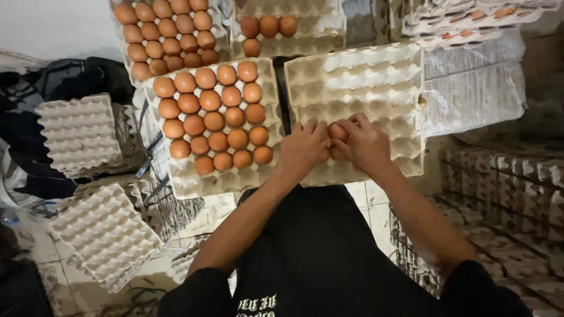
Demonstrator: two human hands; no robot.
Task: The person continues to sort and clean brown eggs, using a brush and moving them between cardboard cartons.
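Both my hands are over the near edge of the empty tray point(358, 82), side by side and touching. Left hand point(302, 148) lies knuckles up, fingers curled down over brown eggs; 1 egg edge shows under it, how many I cannot tell. Right hand point(365, 144) has its fingers closed around an egg point(338, 131), which sits between the 2 hands, just above the tray's front cups. The rest of this tray shows bare cups. Just to its left, touching edge to edge, is the filled tray point(194, 182), brown eggs in most cups, the front row bare. Behind that, a second full tray point(120, 35) at top left, tilted. Top centre, another tray point(305, 35) carries 4 eggs in view. Left of me, 2 stacks of empty trays: upper stack point(79, 132) and lower stack point(103, 232), both askew. Right side: plastic-wrapped bundles point(473, 97) behind, more tray stacks point(511, 182) low at right. Tiled floor point(370, 205) shows beneath the trays. My black shirt point(317, 252) fills the bottom of the view.
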